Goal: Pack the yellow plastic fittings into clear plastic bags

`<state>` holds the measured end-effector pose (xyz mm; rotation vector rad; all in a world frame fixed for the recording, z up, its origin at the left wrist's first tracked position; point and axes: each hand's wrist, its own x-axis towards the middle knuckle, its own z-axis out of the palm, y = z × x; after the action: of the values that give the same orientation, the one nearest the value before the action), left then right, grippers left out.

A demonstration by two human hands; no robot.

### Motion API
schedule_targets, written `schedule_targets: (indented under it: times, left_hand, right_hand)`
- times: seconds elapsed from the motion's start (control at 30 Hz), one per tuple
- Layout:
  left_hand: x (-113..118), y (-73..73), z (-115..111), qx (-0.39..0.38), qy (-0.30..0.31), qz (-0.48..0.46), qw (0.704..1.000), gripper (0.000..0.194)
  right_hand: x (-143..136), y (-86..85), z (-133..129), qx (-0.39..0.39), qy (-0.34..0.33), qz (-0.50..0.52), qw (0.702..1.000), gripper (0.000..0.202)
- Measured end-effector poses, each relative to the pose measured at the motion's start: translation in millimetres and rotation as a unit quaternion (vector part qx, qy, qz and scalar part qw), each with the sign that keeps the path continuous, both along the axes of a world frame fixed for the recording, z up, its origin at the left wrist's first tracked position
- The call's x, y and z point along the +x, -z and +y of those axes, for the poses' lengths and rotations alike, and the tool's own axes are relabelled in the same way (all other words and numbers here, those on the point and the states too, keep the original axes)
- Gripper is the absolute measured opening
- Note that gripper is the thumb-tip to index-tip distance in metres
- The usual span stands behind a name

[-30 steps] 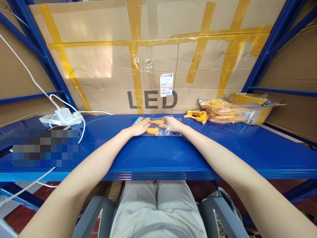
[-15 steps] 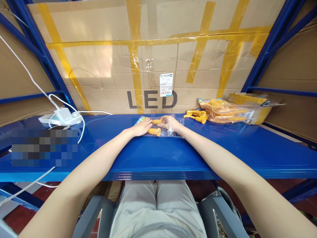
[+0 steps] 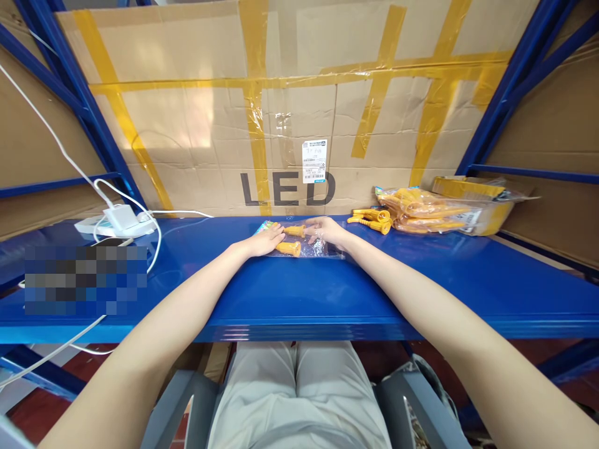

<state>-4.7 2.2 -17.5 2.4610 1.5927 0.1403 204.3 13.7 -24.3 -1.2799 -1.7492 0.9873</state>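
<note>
A clear plastic bag (image 3: 322, 248) lies flat on the blue shelf top, with a coloured label at its left end. Two orange-yellow plastic pieces with flared ends show through it: an upper piece (image 3: 294, 231) and a lower piece (image 3: 289, 249). My left hand (image 3: 264, 240) rests flat across the bag's left end, covering part of both pieces, its fingers stretched out. Over the right part of the bag is my right hand (image 3: 327, 229), fingers extended and apart, their tips close to the upper piece's end. Whether those tips touch the piece is unclear.
Loose orange-yellow pieces (image 3: 372, 218) lie to the right, beside a stack of filled bags (image 3: 421, 209) and an open carton (image 3: 496, 209). At left are a white charger (image 3: 122, 217), cables and a blurred-out dark object (image 3: 84, 274). A large cardboard sheet (image 3: 187, 143) stands behind.
My right hand's fingers have straightened and come away from the upper piece. Both pieces have shifted slightly left, and my left hand has moved a little left with them.
</note>
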Motion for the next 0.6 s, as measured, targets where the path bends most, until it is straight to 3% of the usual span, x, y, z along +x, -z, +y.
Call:
schedule_targets:
  times: [0.2,0.33,0.43,0.5,0.6]
  left_hand:
    - [-19.6,3.9,14.9,-0.004,-0.021,0.007,1.0,0.071]
    - [-37.7,-1.3,15.6,-0.002,-0.044,0.015,0.999,0.072]
    - [-48.7,-6.4,12.3,-0.004,-0.064,0.025,0.998,0.07]
    - [-52.8,-8.5,10.7,-0.006,-0.079,0.037,0.996,0.07]
    - [-54.7,-9.8,9.9,-0.006,-0.091,0.048,0.995,0.071]
  right_hand:
    - [6.5,-11.8,4.5,0.007,0.022,0.052,0.998,0.02]
    - [31.4,-22.0,12.2,0.093,0.131,-0.044,0.986,0.019]
    - [59.9,-25.2,13.6,0.175,0.253,-0.265,0.914,0.019]
    - [77.0,-24.4,13.4,0.147,0.312,-0.375,0.861,0.027]
    - [92.1,-21.7,14.1,0.091,0.342,-0.454,0.818,0.036]
